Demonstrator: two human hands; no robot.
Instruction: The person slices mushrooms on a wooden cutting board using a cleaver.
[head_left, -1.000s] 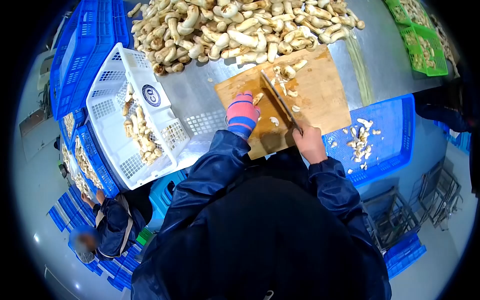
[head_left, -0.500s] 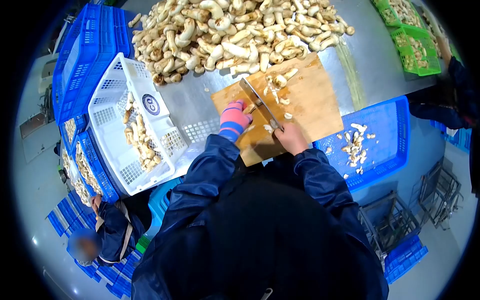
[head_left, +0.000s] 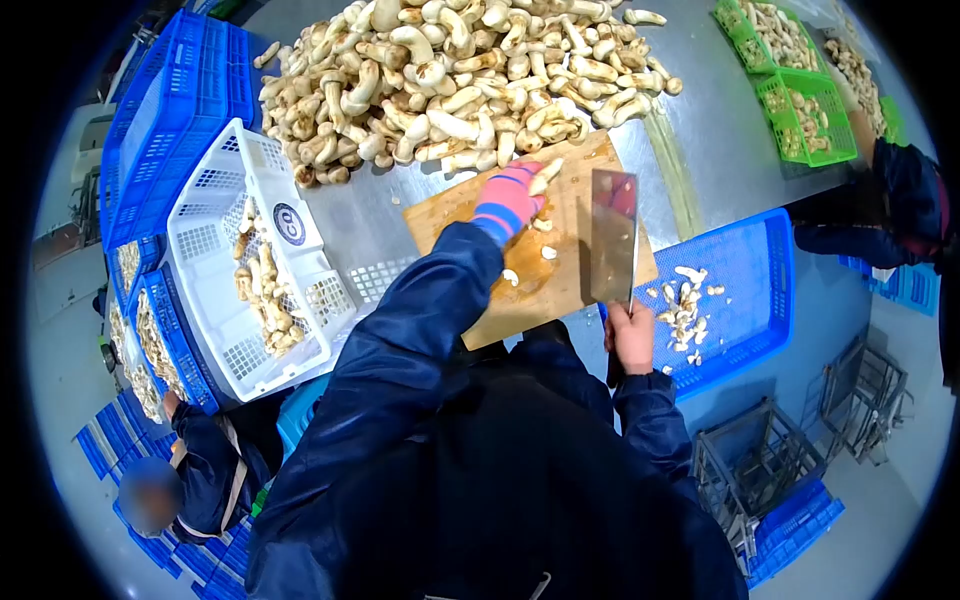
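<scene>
My left hand (head_left: 508, 199), in a pink and blue striped glove, is closed on a pale mushroom (head_left: 546, 177) at the upper part of the wooden cutting board (head_left: 566, 275). My bare right hand (head_left: 631, 338) grips the handle of a cleaver (head_left: 613, 235). The wide blade stands over the board's right side, away from the mushroom. Small white mushroom trimmings (head_left: 548, 253) lie scattered on the wood. Behind the board rises a big heap of mushrooms (head_left: 440, 85).
At left stands a white crate (head_left: 207, 345) with some mushrooms inside, beside stacked blue crates (head_left: 175, 125). A blue basket (head_left: 768, 300) with trimmings sits right of the board. Green baskets (head_left: 805, 155) are at upper right. One person (head_left: 215, 450) is at lower left, another (head_left: 905, 195) at right.
The cleaver has moved right, away from my left hand, and its broad side now shows. My left hand has gone up the board and taken hold of a mushroom.
</scene>
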